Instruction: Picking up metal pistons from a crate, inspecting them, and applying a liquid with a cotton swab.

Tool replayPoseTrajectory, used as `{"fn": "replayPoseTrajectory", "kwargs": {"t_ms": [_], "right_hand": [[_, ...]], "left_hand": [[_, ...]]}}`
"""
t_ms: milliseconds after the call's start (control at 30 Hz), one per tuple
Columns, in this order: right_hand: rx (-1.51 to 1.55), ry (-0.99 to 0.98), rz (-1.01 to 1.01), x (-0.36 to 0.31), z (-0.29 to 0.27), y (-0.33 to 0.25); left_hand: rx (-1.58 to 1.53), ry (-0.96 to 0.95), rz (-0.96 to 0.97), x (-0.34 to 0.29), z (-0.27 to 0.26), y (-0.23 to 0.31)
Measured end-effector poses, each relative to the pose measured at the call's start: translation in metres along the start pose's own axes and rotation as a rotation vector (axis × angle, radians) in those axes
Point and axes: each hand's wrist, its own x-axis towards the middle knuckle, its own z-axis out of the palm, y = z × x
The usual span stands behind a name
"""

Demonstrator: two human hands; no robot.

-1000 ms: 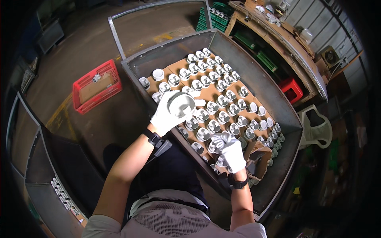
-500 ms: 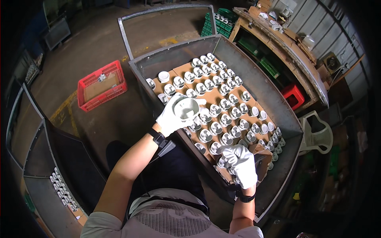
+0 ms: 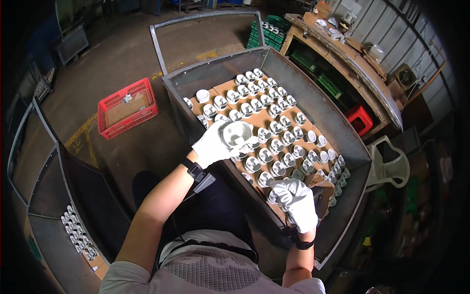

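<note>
My left hand (image 3: 215, 144), in a white glove, is closed round a silver-grey metal piston (image 3: 238, 137), its hollow side facing up. It is held above the left side of a large metal bin (image 3: 196, 72). Rows of similar pistons (image 3: 278, 169) stand on brown cardboard (image 3: 228, 87) in the bin. My right hand (image 3: 297, 203), also gloved, is low over the bin's near end with fingers curled. At its fingertips shows part of another piston (image 3: 272, 196); the glove hides most of it. Beside this hand rises a torn flap of cardboard (image 3: 321, 182).
A red plastic crate (image 3: 128, 128) lies on the floor to the left. Another metal bin with pistons (image 3: 78, 232) stands at lower left. Beyond the bin are a wooden workbench (image 3: 342, 54), green crates (image 3: 257, 36), a red stool (image 3: 360, 119) and a pale plastic chair (image 3: 391, 164).
My left hand has shifted slightly right with the piston, which is now turned a little. My right hand has stayed nearly in place, and pistons seen just below it are no longer visible.
</note>
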Motion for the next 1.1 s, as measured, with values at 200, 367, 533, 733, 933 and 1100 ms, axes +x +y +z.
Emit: {"fn": "replayPoseTrajectory", "kwargs": {"t_ms": [200, 367, 533, 733, 933, 1100], "right_hand": [[-0.044, 0.011, -0.076, -0.009, 0.002, 0.002], [-0.041, 0.018, -0.028, -0.024, -0.003, 0.005], [-0.038, 0.030, -0.070, -0.030, -0.001, 0.000], [-0.043, 0.013, -0.083, -0.035, -0.001, -0.010], [-0.039, -0.034, -0.073, -0.038, 0.003, -0.006], [-0.098, -0.015, -0.149, -0.038, 0.009, -0.005]], "left_hand": [[0.223, 0.029, 0.186, -0.006, 0.001, -0.008], [-0.720, 0.048, -0.448, -0.012, 0.017, 0.033], [-0.805, -0.049, -0.532, -0.013, 0.007, 0.026], [-0.692, 0.150, -0.513, -0.020, 0.016, 0.030], [-0.751, -0.004, -0.466, -0.021, -0.004, 0.011], [-0.550, 0.240, -0.317, -0.033, 0.012, 0.017]]}}
